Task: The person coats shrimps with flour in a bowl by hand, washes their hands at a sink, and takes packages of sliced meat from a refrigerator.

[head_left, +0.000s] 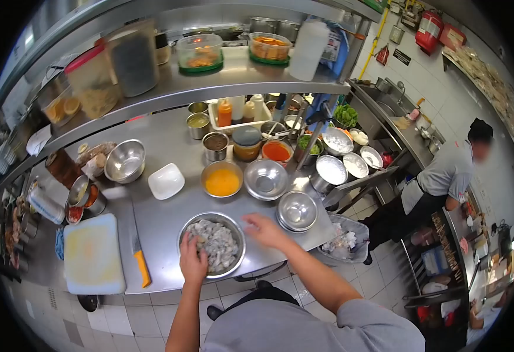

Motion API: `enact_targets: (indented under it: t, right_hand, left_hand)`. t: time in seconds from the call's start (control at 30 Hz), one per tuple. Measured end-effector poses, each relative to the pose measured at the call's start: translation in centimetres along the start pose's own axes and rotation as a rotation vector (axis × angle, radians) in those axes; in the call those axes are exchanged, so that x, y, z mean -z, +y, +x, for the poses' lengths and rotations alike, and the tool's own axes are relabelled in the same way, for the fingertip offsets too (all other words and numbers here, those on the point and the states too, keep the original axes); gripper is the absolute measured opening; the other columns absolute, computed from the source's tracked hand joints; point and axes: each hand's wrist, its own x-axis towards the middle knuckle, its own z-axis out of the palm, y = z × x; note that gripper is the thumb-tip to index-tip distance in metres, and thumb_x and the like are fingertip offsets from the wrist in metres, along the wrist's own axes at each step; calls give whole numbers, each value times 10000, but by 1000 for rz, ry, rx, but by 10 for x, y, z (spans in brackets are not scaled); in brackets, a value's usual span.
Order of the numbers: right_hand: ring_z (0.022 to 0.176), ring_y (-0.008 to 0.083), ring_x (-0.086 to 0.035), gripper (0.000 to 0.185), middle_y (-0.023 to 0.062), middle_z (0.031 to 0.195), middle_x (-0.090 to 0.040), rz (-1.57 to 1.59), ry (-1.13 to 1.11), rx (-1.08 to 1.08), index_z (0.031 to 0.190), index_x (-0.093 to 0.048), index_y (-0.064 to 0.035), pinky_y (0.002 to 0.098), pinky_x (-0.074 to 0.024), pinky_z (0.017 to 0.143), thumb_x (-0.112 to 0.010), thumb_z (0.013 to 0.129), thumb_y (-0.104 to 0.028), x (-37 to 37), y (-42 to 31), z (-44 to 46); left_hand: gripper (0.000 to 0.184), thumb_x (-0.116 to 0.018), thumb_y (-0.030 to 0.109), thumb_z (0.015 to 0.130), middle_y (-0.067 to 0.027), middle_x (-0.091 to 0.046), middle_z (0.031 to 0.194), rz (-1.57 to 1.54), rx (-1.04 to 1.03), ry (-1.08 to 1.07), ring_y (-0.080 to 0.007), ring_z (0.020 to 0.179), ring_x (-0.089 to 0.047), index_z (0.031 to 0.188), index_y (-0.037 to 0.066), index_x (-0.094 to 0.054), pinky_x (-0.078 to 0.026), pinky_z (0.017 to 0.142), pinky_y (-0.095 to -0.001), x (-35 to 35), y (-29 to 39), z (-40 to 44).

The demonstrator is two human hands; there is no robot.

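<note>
A steel bowl (pixel 242 249) of raw, greyish peeled shrimp (pixel 217 239) stands near the counter's front edge. My left hand (pixel 193 261) is over the bowl's lower left side, its fingers apart and reaching across the rim to the shrimp. Whether the fingertips press into the shrimp I cannot tell. Just right of the bowl, my right hand (pixel 264 230) hovers with fingers stretched out and nothing in them. A stack of small steel bowls (pixel 298 211) sits beyond it. Behind the shrimp are a bowl of orange-yellow liquid (pixel 222 182) and a shiny steel bowl (pixel 267 179).
Left on the counter lie a yellow-handled knife (pixel 142 268) and a white cutting board (pixel 94 255). A square white dish (pixel 166 181) stands farther back. Overhead runs a steel shelf (pixel 210 92) with containers. A co-worker (pixel 442 176) stands at the right, near a plastic bin (pixel 359 249).
</note>
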Motion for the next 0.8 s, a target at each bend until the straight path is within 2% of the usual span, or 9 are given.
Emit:
enact_targets:
  t: [0.13,0.2,0.23,0.27,0.37,0.5,0.57,0.67,0.8]
  right_hand:
    - [1003,234,-640,280,144,1115,-670,34,290,-137,1153,-654,-56,345,-499,870,-601,932,-220,133,52,8]
    - [948,240,-665,265,137,1039,-698,-83,448,-183,1123,-668,-49,346,-508,850,-580,942,-221,204,94,20]
    - [902,291,-675,246,167,1012,-700,-158,535,-118,1064,-691,-39,373,-515,812,-583,929,-215,234,117,26]
    - [914,284,-665,268,195,979,-695,-354,549,-189,1024,-695,4,364,-501,817,-579,934,-220,264,162,39]
    - [946,342,-656,307,221,993,-684,-468,475,-267,1028,-697,-7,396,-502,857,-650,879,-271,302,216,54]
    - [1160,398,-544,471,242,1222,-581,-605,318,-262,1190,-662,-115,455,-444,992,-702,816,-399,294,228,73]
    - [1191,392,-526,522,207,1254,-568,-715,228,-474,1243,-631,-166,454,-461,989,-697,807,-443,283,225,74]
    - [1171,405,-545,573,206,1258,-564,-828,90,-504,1295,-597,-204,459,-472,984,-705,785,-442,290,231,77]
    - [1150,401,-572,600,256,1252,-572,-772,9,-445,1262,-625,-140,439,-469,983,-740,735,-403,301,258,73]
  left_hand:
    - [442,-591,76,804,-180,-442,1438,31,88,73,-369,1296,-453,1245,61,-569,-411,1042,-413,-5,10,-2]
    - [442,-587,70,807,-176,-446,1439,65,112,94,-365,1294,-459,1249,58,-567,-414,1043,-410,-8,14,0]
    - [442,-587,70,807,-176,-446,1439,74,119,93,-365,1294,-459,1249,58,-567,-414,1043,-410,-10,16,2]
    - [442,-588,69,807,-178,-447,1437,92,108,109,-369,1296,-457,1248,57,-566,-413,1044,-415,-13,16,2]
    - [449,-583,54,798,-186,-450,1431,116,105,148,-380,1304,-448,1247,47,-559,-407,1052,-424,-19,13,-3]
    - [469,-564,25,778,-199,-448,1424,119,148,182,-388,1308,-442,1247,38,-553,-393,1069,-425,-22,19,-1]
    - [468,-563,25,778,-202,-448,1422,113,156,194,-390,1309,-440,1246,38,-554,-389,1072,-426,-24,24,-2]
    - [464,-560,22,777,-202,-448,1422,148,160,199,-388,1310,-439,1241,37,-557,-385,1076,-421,-28,18,-2]
    - [452,-559,21,781,-198,-450,1423,147,167,209,-386,1310,-440,1232,38,-560,-384,1076,-418,-27,22,-3]
